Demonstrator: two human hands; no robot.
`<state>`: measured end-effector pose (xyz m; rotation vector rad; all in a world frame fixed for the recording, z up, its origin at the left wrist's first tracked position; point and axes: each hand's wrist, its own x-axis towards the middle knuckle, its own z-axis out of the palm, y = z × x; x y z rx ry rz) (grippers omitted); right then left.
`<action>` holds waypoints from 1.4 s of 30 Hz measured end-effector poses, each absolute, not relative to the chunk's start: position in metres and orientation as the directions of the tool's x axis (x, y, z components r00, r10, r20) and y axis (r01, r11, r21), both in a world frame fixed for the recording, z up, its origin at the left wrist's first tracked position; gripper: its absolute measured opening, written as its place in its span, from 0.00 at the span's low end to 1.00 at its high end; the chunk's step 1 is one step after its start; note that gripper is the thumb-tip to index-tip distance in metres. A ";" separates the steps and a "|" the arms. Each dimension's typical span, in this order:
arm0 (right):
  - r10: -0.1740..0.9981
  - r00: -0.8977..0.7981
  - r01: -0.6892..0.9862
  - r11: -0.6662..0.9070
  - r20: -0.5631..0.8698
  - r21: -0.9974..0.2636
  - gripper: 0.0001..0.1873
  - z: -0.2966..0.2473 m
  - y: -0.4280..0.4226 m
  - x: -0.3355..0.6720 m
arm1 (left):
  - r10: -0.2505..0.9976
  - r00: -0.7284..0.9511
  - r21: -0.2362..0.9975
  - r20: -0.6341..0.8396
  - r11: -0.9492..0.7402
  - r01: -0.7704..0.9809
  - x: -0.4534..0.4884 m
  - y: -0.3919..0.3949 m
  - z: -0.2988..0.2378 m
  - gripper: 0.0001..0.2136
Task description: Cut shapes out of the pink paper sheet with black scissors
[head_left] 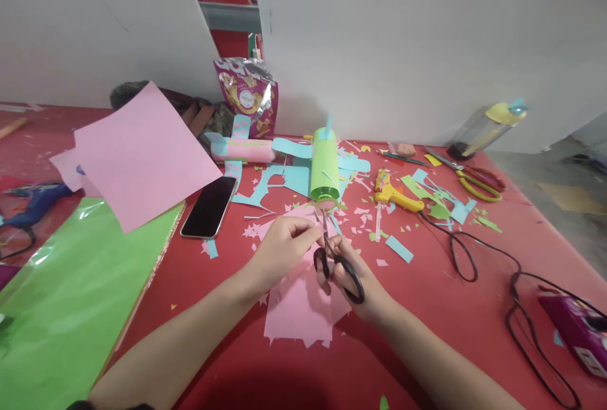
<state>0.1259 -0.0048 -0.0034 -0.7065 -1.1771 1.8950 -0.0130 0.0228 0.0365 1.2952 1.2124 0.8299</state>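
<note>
My right hand point(353, 274) grips small black-handled scissors point(339, 264), blades pointing away from me. My left hand point(282, 247) pinches a tiny bit of paper right at the blades; the piece is too small to make out. Under both hands lies a pink paper sheet point(298, 315) with jagged cut edges. Just beyond stands a green paper-wrapped cylinder point(325, 166) with light blue paper wings point(289, 147), lying on the red table point(427, 309).
A black phone point(208, 206) lies left of my hands, beside pink point(142, 150) and green point(71, 296) sheets. A yellow glue gun point(393, 193) with black cord point(474, 258), red-handled scissors point(478, 179), a bottle point(488, 125), a snack bag point(249, 93) and paper scraps surround them.
</note>
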 end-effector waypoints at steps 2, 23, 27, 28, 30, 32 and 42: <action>0.843 -0.535 -0.320 -0.258 -0.051 -0.912 0.19 -0.003 -0.005 0.126 | 0.956 0.226 0.976 -0.185 0.151 0.159 -0.013 0.023 0.035 0.11; 0.845 -0.528 -0.230 -0.242 -0.088 -0.943 0.20 0.004 -0.005 0.124 | 0.949 0.228 0.971 -0.217 0.187 0.146 -0.010 0.020 0.042 0.12; 0.844 -0.530 -0.236 -0.239 -0.081 -0.942 0.20 0.004 -0.007 0.125 | 0.949 0.225 0.972 -0.220 0.194 0.132 -0.010 0.020 0.041 0.12; 0.844 -0.531 -0.238 -0.237 -0.078 -0.942 0.19 0.005 -0.007 0.125 | 0.948 0.227 0.972 -0.223 0.198 0.128 -0.010 0.019 0.041 0.12; 0.841 -0.535 -0.239 -0.237 -0.076 -0.942 0.19 0.005 -0.008 0.125 | 0.946 0.230 0.972 -0.227 0.205 0.118 -0.011 0.020 0.040 0.11; 0.839 -0.540 -0.244 -0.238 -0.073 -0.940 0.18 0.005 -0.008 0.125 | 0.945 0.233 0.972 -0.228 0.207 0.111 -0.011 0.020 0.040 0.11; 0.845 -0.530 -0.232 -0.230 -0.075 -0.945 0.19 0.005 -0.008 0.124 | 0.946 0.241 0.975 -0.218 0.199 0.103 -0.010 0.019 0.041 0.12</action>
